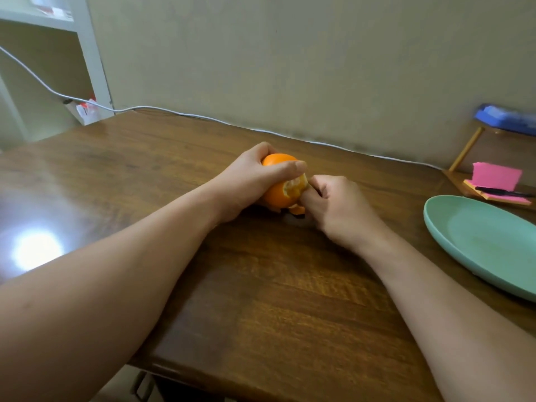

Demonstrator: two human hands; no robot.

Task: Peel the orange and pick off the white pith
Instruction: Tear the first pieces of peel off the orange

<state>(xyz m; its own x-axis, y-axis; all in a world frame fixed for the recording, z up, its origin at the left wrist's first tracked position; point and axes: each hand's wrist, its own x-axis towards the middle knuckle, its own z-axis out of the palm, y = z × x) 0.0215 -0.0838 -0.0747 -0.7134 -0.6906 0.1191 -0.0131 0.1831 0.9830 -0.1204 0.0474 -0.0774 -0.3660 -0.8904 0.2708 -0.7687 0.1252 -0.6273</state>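
Note:
An orange (pixel 278 195) sits low over the wooden table (pixel 261 300), partly peeled, with pale flesh and pith showing on its right side. My left hand (pixel 255 177) grips it from the left and above, thumb laid across the top. My right hand (pixel 333 204) is curled against the orange's right side, fingers pinching at the edge of the peel. A loose strip of peel (pixel 297 209) hangs or lies just under the fruit, between the two hands. My fingertips hide the exact spot where the peel is held.
A green plate (pixel 487 245) lies at the right edge of the table. Behind it stand pink sticky notes (pixel 494 175) with a black pen (pixel 504 193) on a small stand. A white cable (pixel 203 117) runs along the table's back edge by the wall.

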